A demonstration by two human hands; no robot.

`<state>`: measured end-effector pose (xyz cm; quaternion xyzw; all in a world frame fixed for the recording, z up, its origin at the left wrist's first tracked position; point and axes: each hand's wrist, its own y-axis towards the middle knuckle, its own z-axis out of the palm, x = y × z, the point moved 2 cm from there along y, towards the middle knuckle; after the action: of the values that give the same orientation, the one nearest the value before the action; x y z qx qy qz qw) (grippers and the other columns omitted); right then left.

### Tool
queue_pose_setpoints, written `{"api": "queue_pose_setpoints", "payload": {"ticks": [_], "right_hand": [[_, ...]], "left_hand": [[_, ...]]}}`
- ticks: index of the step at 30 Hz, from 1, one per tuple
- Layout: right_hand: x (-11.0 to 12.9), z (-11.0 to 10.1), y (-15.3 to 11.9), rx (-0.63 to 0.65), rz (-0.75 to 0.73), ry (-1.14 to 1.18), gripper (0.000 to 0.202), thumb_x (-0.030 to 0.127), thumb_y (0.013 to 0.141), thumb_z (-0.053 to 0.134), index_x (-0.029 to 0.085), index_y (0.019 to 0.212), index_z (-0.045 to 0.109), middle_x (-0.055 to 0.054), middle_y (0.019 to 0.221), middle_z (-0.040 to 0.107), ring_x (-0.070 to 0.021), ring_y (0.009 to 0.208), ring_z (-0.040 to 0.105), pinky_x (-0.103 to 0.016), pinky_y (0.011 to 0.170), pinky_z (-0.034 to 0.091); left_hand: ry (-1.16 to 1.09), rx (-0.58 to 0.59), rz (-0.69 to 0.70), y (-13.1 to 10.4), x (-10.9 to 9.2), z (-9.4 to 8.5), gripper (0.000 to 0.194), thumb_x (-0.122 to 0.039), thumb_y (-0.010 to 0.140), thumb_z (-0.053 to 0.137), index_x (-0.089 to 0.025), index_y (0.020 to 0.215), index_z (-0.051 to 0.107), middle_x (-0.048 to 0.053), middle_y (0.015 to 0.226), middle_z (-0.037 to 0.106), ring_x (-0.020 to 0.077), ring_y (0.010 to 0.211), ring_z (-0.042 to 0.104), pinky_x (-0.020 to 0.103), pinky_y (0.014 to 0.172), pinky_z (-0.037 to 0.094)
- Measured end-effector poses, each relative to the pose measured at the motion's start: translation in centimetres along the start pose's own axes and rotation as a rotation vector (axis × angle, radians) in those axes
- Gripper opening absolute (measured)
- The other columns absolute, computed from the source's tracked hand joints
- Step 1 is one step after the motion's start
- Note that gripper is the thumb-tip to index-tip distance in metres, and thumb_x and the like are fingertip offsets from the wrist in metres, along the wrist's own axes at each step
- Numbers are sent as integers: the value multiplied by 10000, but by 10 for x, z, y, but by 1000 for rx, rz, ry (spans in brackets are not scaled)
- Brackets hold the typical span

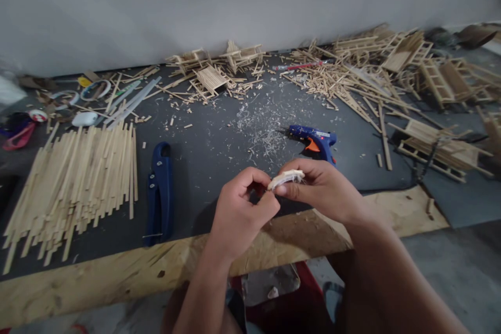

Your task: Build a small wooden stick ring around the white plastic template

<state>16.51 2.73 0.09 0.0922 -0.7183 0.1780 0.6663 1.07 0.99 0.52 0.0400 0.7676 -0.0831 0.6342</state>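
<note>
Between my two hands is a small curved wooden piece (pixel 286 178) with whitish strands along its lower side. My left hand (pixel 247 207) pinches its left end with thumb and forefinger. Around its right end, my right hand (pixel 319 188) has its fingers closed, thumb underneath. Just beyond my right hand lies a blue glue gun (pixel 319 140) with an orange trigger, its nozzle pointing left. White glue strings and shavings (pixel 266 130) are scattered on the dark tabletop past my fingers.
To the left lie many thin wooden sticks (pixel 90 172) and a blue pipe cutter (pixel 159 193). Small stick-built models (pixel 211 79) stand at the back, more at the right (pixel 438 146). Stick offcuts (pixel 321 75) and a red pen (pixel 301 66) lie near the wall. A wooden board (pixel 117 276) edges the table.
</note>
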Motion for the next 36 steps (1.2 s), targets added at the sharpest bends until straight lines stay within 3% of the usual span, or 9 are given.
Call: {"api": "queue_pose_setpoints", "payload": {"ticks": [19, 27, 32, 36], "right_hand": [[-2, 6, 0, -29, 127, 39, 204, 337, 644, 727, 191, 772, 666, 12, 711, 646, -121, 657, 547, -242, 591, 413], [-1, 5, 0, -35, 132, 18, 241, 364, 642, 721, 180, 788, 664, -3, 719, 636, -132, 665, 548, -248, 584, 429], [2, 4, -1, -22, 116, 53, 238, 343, 643, 721, 185, 814, 669, -6, 753, 648, -140, 704, 563, -258, 635, 447], [2, 2, -1, -30, 112, 43, 239, 338, 647, 717, 188, 825, 664, -7, 776, 654, -140, 713, 562, -259, 648, 439]], "left_hand": [[40, 23, -39, 1, 3, -2, 52, -135, 682, 541, -180, 706, 531, -33, 646, 521, 87, 587, 446, 203, 512, 338], [71, -42, -57, -1, -1, 0, 55, -134, 658, 543, -173, 695, 558, -23, 631, 548, 94, 573, 466, 210, 513, 357], [29, 5, -70, -2, 0, -3, 52, -169, 703, 559, -180, 747, 584, -14, 648, 566, 101, 587, 494, 209, 519, 380], [-15, 48, -40, -1, 2, -5, 135, -190, 753, 549, -201, 869, 615, 7, 770, 622, 124, 706, 561, 225, 613, 438]]}}
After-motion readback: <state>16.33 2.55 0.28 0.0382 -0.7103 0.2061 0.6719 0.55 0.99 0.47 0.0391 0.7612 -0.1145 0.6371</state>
